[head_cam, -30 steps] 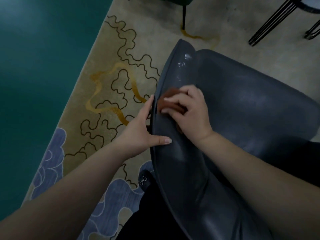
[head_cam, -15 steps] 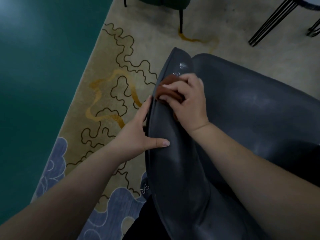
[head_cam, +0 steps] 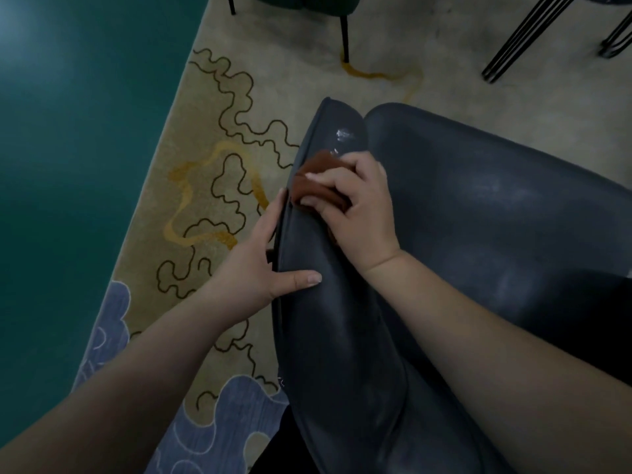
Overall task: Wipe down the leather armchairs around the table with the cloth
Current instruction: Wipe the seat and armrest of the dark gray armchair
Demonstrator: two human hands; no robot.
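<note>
A dark grey leather armchair [head_cam: 478,217] fills the right half of the view, seen from above its left arm. My right hand [head_cam: 355,206] presses a bunched brown cloth [head_cam: 313,181] against the top of that arm, close to its outer edge. A pale shiny smear lies on the leather just beyond the cloth. My left hand [head_cam: 260,265] grips the outer edge of the same arm, thumb on top, fingers down the outer side.
A beige rug [head_cam: 212,186] with wavy brown and gold lines and blue cloud shapes lies under the chair. Teal floor [head_cam: 68,165] runs along the left. A green chair's black leg [head_cam: 344,39] stands at the top, and thin black table legs [head_cam: 523,35] at the top right.
My right hand has slid the cloth forward along the chair arm toward its front end and outer edge. My left hand keeps its grip in the same place.
</note>
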